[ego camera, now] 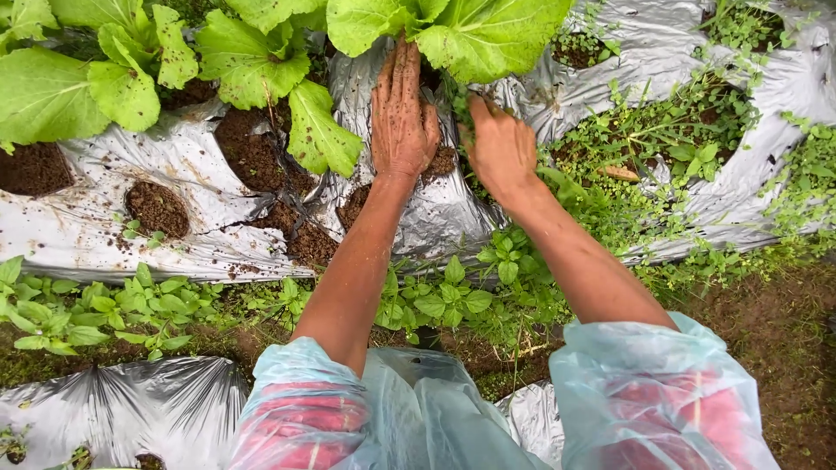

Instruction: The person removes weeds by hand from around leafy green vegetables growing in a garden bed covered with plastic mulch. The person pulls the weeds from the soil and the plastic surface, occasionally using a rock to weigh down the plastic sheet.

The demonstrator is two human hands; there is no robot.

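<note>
While weeds crowd the silver mulch sheet, both hands reach under broad cabbage leaves, left flat open, right loosely curled.

Your left hand lies flat on the silver plastic mulch, its fingertips pushed under the broad leaves of the leafy green plant, which overhang the planting hole and close off the way from above. Your right hand is just beside it, with only a narrow gap between the two. To the right of it, a thick patch of weeds crowds the sheet. To the left of your left hand, more large leaves hang over the soil holes; the bare sheet below them lies open. Between the beds, low weeds fill the furrow under your forearms.
</note>
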